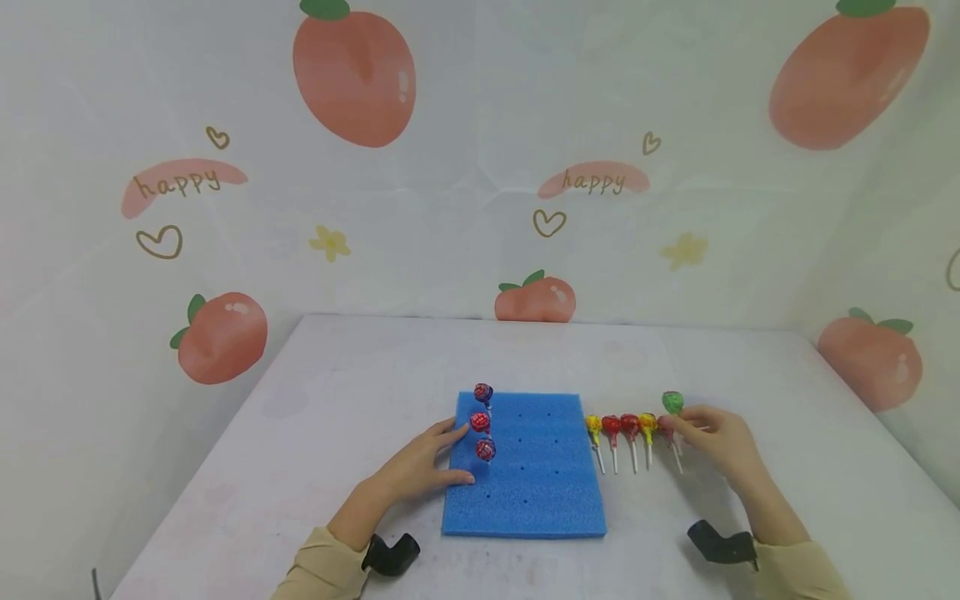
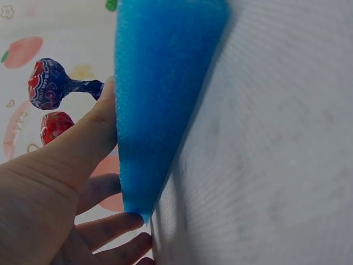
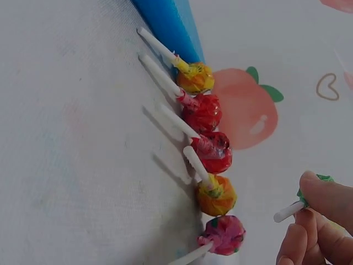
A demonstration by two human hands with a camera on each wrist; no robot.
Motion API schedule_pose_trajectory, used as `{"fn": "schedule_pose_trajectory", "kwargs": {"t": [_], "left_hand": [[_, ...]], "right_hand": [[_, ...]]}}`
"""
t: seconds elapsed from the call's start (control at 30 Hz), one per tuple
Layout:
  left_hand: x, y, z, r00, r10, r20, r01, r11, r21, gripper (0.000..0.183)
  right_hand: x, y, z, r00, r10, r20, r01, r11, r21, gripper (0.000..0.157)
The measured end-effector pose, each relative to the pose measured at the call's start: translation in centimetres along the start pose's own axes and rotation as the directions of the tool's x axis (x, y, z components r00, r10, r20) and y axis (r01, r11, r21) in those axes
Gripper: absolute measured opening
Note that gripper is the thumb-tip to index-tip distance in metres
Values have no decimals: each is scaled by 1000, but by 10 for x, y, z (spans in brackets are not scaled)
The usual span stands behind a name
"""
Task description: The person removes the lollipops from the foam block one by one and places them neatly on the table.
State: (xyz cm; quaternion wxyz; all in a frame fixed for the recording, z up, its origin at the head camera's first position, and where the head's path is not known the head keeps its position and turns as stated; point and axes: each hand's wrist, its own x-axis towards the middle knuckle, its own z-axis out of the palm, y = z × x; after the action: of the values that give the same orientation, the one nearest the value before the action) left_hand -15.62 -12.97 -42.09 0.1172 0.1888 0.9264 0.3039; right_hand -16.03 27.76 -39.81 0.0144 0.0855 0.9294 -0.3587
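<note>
A blue foam board (image 1: pixel 555 500) with rows of small holes lies on the table. Three lollipops in dark blue and red wrappers stand along its left side, among them a far lollipop (image 1: pixel 483 392) and a near lollipop (image 1: pixel 486 450). My left hand (image 1: pixel 420 465) touches the board's left edge, thumb and fingers spread; the left wrist view shows the fingers along the side of the foam (image 2: pixel 160 99). Right of the board, my right hand (image 1: pixel 716 437) pinches a green lollipop (image 1: pixel 672 402) just below its wrapper. Its white stick (image 3: pixel 288 212) pokes out in the right wrist view.
Several loose lollipops lie in a row right of the board: a yellow one (image 3: pixel 196 77) closest to it, two red ones, an orange-yellow one (image 3: pixel 217 195) and a pink one (image 3: pixel 225 234). A fruit-printed cloth (image 1: pixel 420 208) hangs behind the white table (image 1: pixel 337 367).
</note>
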Motion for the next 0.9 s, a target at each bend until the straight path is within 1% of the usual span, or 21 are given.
{"fn": "schedule_pose_trajectory", "kwargs": {"t": [0.33, 0.6, 0.8, 0.9], "left_hand": [[0, 0, 0, 1000, -6, 1, 6, 1000, -4, 76], [1, -1, 0, 1000, -7, 6, 7, 1000, -5, 76], [1, -1, 1, 1000, -2, 6, 2, 1000, 0, 76], [1, -1, 1, 1000, -3, 6, 3, 1000, -1, 76]], "right_hand": [[1, 10, -2, 999, 34, -3, -34, 999, -12, 56], [0, 18, -5, 1000, 27, -7, -27, 1000, -13, 52], [5, 28, -4, 997, 76, 1, -76, 997, 8, 56], [7, 32, -3, 995, 100, 6, -100, 995, 3, 59]]}}
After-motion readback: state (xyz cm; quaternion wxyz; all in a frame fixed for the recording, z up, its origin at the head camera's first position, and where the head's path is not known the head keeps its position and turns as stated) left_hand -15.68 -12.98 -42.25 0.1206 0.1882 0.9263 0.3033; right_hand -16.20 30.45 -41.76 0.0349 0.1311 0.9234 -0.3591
